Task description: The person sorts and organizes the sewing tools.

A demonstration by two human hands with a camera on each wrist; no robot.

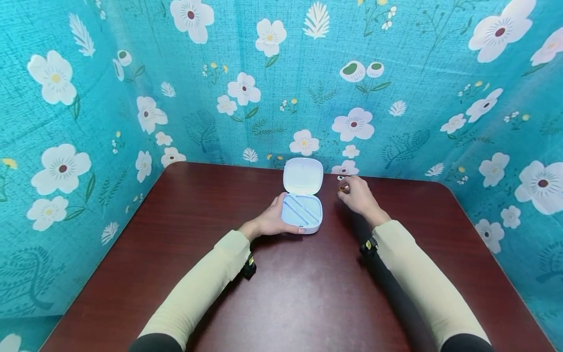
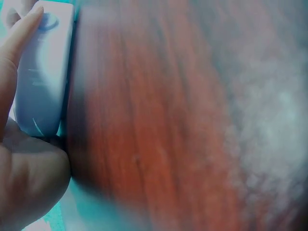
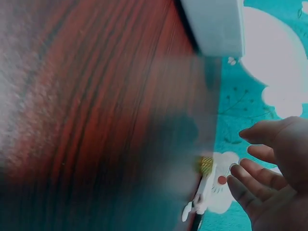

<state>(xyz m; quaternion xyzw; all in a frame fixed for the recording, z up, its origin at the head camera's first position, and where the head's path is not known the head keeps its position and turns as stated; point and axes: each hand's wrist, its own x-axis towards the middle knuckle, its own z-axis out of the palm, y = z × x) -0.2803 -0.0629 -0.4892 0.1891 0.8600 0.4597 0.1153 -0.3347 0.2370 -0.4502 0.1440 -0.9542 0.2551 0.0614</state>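
Observation:
A small white hinged storage box (image 1: 302, 213) stands with its lid (image 1: 303, 176) raised. Slanted dividers cross its pale blue inside. My left hand (image 1: 276, 218) grips the box at its left side, thumb along the front. In the left wrist view that thumb reaches the round catch on the box's front wall (image 2: 43, 72). To the right of the box, my right hand (image 1: 359, 198) hovers over small items near the table's back edge. Its fingers (image 3: 255, 187) are loosely bent and spread. Close by lie a gold textured piece (image 3: 205, 165) and small white pieces (image 3: 197, 204).
The dark red-brown table (image 1: 281, 283) has rounded back corners. A turquoise flowered curtain (image 1: 272, 98) hangs behind it and along both sides. Black wrist cameras (image 1: 249, 266) sit at the sleeve cuffs.

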